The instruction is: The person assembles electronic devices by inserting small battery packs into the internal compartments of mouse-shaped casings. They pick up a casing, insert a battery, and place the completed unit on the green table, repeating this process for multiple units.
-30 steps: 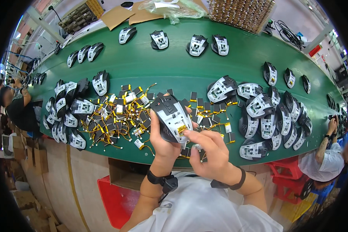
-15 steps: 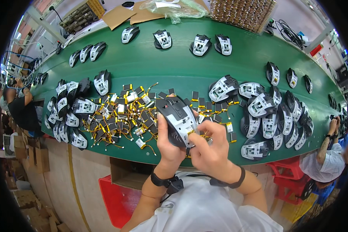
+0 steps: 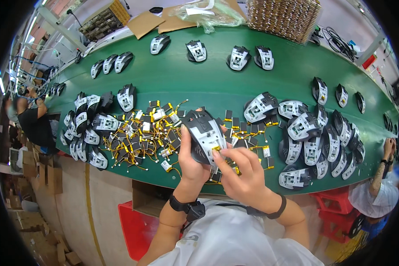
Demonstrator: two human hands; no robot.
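My left hand (image 3: pixel 191 165) is wrapped round a half-built computer mouse (image 3: pixel 205 128), black and pale grey, tilted with its opened underside up. In the mouse's lower end sits a small battery (image 3: pixel 216 149) with yellow tape. The thumb and index finger of my right hand (image 3: pixel 244 175) are close together on that battery; the other fingers are bent. Behind and left of my hands lies a loose heap of small batteries (image 3: pixel 139 142), dark and silver, with thin wires and white plugs. More loose batteries (image 3: pixel 255 128) lie just to the right of the held mouse.
Mice are piled at the right (image 3: pixel 312 144) and at the left (image 3: pixel 82 119) of the green table (image 3: pixel 173 84). Single mice (image 3: pixel 239 58) stand in a spread row farther back. Red crates (image 3: pixel 135 235) are below the edge. Other people (image 3: pixel 374 190) work at both ends.
My right hand has shifted slightly, its fingers straighter, and the yellow-taped battery shows more plainly. The whole scene has slid a little right and down in the picture.
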